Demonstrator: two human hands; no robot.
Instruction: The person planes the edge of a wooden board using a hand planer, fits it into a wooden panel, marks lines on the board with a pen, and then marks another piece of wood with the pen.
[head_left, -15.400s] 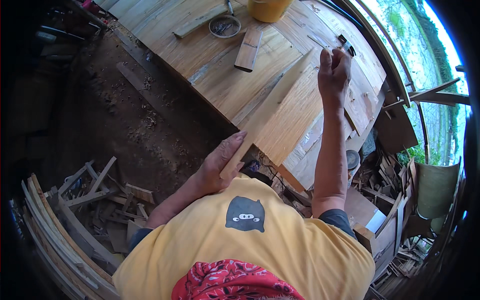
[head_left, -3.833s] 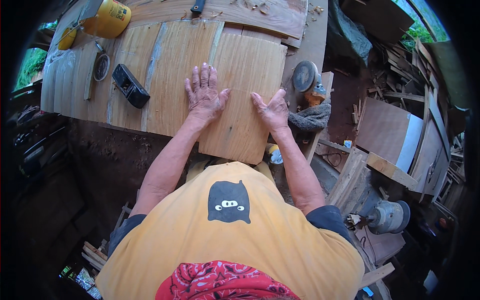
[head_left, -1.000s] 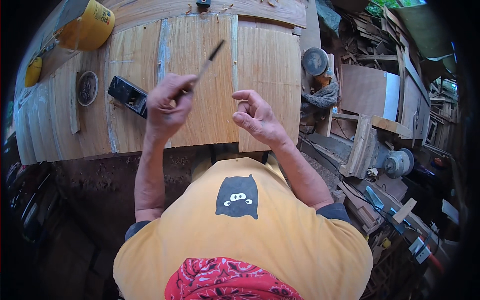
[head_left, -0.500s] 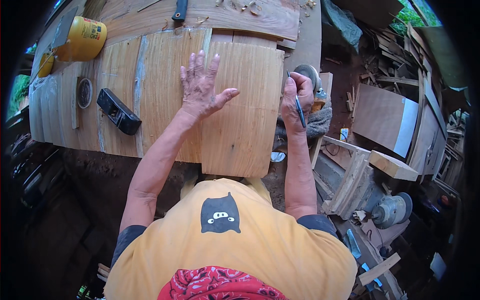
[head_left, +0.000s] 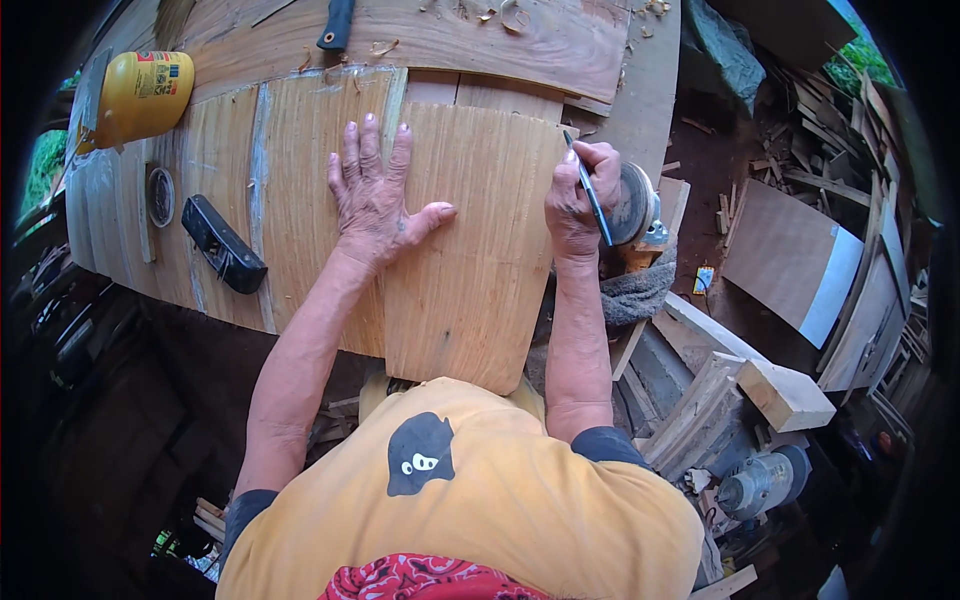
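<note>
My left hand (head_left: 375, 205) lies flat with fingers spread, near the seam where a pale wooden board (head_left: 470, 260) meets the planks to its left. The thumb reaches onto that board. At the board's right edge, my right hand (head_left: 575, 220) grips a slim dark pen (head_left: 592, 195). Its tip is by the board's far right corner; whether it touches the wood I cannot tell. Just right of this hand is a grinder-like power tool with a round disc (head_left: 634, 205), partly hidden by the hand.
Left of my left hand, a black hand plane (head_left: 222, 243) rests on the joined planks (head_left: 300, 220). A yellow plastic tub (head_left: 150, 95) lies tipped at far left. A dark handle (head_left: 337, 25) and wood shavings sit at the back. Timber offcuts (head_left: 785, 395) crowd the right side.
My right hand has moved toward the board's far right corner, bringing the pen tip closer to the edge. The whole view has shifted a little. My left hand stays spread flat.
</note>
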